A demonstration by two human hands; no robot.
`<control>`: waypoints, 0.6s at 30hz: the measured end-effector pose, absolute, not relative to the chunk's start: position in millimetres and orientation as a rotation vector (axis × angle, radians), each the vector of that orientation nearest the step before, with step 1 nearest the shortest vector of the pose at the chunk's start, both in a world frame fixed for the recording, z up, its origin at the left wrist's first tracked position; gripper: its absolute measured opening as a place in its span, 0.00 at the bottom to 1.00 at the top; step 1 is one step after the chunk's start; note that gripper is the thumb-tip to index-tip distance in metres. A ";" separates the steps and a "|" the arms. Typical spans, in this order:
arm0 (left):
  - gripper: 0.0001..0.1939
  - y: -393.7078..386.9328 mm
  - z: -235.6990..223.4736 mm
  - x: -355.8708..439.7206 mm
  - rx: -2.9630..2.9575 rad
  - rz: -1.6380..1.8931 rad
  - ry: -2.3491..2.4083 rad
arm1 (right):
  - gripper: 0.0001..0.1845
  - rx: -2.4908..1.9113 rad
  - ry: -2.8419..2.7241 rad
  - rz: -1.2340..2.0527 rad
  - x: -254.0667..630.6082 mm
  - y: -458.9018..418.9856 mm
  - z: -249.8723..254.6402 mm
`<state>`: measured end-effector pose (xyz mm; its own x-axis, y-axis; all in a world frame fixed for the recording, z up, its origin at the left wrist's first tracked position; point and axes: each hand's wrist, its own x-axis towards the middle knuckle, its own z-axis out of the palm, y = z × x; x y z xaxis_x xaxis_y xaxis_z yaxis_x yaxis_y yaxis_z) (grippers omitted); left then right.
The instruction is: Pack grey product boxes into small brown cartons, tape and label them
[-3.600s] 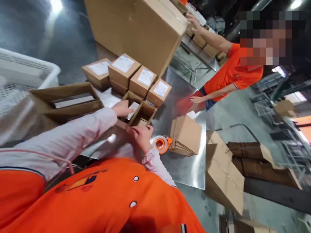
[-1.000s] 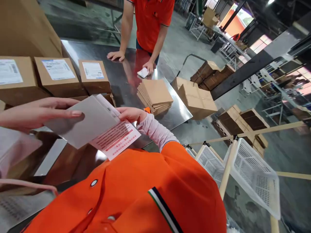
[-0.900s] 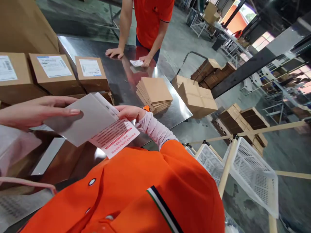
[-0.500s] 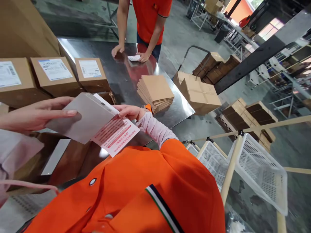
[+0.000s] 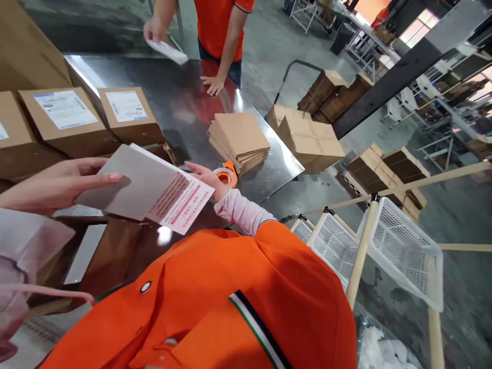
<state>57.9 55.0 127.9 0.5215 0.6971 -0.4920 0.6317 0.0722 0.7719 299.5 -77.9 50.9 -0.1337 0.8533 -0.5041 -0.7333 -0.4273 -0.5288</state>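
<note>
My left hand (image 5: pixel 57 184) grips the left edge of a flat grey packet (image 5: pixel 130 187), thumb on top. Under the packet lies a white leaflet with red print (image 5: pixel 180 202). My right hand (image 5: pixel 207 179) holds the right side of packet and leaflet, fingers closed on their edge. Both are held above the steel table (image 5: pixel 184 118), in front of my orange shirt. An orange tape dispenser (image 5: pixel 226 177) lies on the table just behind my right hand.
Labelled cardboard boxes (image 5: pixel 126 115) stand in a row at left. A stack of flat cardboard blanks (image 5: pixel 238 141) lies mid-table. A person in an orange shirt (image 5: pixel 219 20) stands at the far end, holding a white paper (image 5: pixel 167 51). White mesh baskets (image 5: pixel 400 251) sit at right.
The packet and leaflet have tilted and shifted slightly left in my hands. The person opposite has lifted the white paper off the table with one hand. The tape dispenser has come into sight.
</note>
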 end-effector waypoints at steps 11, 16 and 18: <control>0.36 -25.4 91.0 89.0 2.793 0.228 1.156 | 0.33 -0.766 0.235 1.746 253.5 -81.0 47.7; 0.25 -54.4 55.1 97.8 3.128 0.444 0.676 | 0.14 -0.920 0.129 1.596 265.7 -75.6 48.2; 0.22 -50.8 50.8 97.5 3.119 0.435 0.701 | 0.15 -0.970 -0.064 1.600 269.3 -74.2 47.2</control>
